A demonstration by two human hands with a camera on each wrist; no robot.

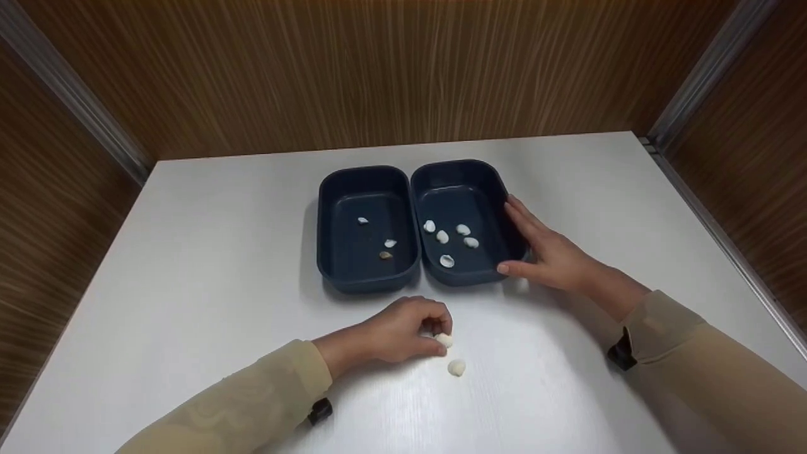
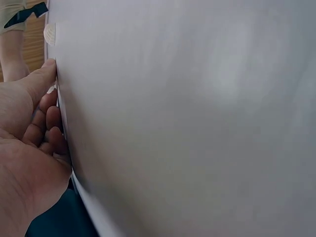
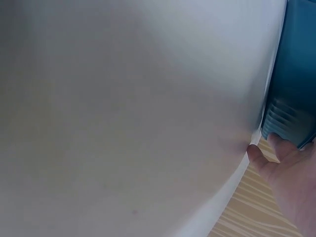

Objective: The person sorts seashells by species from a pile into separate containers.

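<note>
My left hand (image 1: 403,331) rests low over the white table in front of the bins, fingers curled, with a white seashell (image 1: 444,340) between thumb and fingertips. A second pale, ribbed seashell (image 1: 456,367) lies just nearer to me; the left wrist view shows this ribbed shell (image 2: 49,34) beyond the thumb. Against the outer right side and front corner of the right dark blue bin (image 1: 473,277) lies my right hand (image 1: 555,255), its fingers extended and thumb spread. Several white seashells (image 1: 463,229) lie inside that bin.
Beside it on the left, close against it, stands a matching dark blue bin (image 1: 369,284) with two small white shells (image 1: 390,243) and a brown one (image 1: 386,255). Wood-grain panels (image 1: 378,75) surround the table's back and sides.
</note>
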